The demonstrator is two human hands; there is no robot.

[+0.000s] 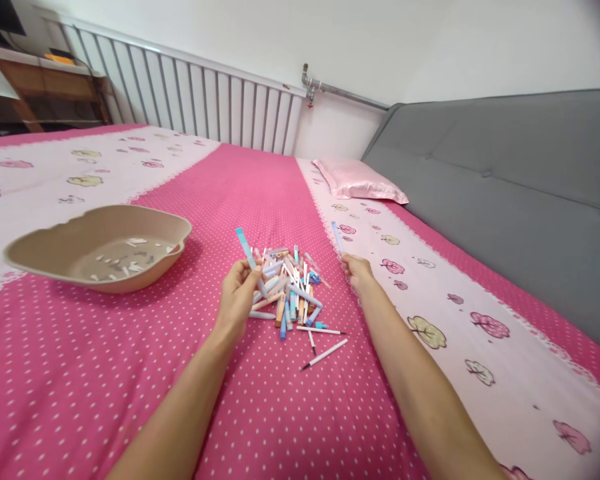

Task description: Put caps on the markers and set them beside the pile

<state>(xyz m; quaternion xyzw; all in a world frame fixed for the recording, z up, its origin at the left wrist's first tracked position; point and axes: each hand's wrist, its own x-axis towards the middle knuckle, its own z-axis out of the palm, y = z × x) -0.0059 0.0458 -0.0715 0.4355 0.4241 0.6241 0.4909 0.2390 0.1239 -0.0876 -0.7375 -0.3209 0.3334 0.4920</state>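
My left hand [241, 288] is closed on a slim pen barrel [247, 247], teal at its upper end and pale lower down, held tilted above the left side of a pile. A thin pale blue pen piece [337, 236] stands up from the closed fingers of my right hand [356, 268], which is to the right of the pile. Between my hands lies a heap of pen parts [290, 293]: blue, teal, orange and white barrels, caps and thin sticks. Several white sticks with dark tips, one a white refill [324, 354], lie at its near edge.
A beige plastic basin [40, 250] with small white and grey pieces inside stands to the left on the pink dotted bedspread [260, 407]. Farther back are a pink pillow [357, 179], a grey padded headboard [505, 153], a white radiator [195, 100] and a wooden desk [55, 83].
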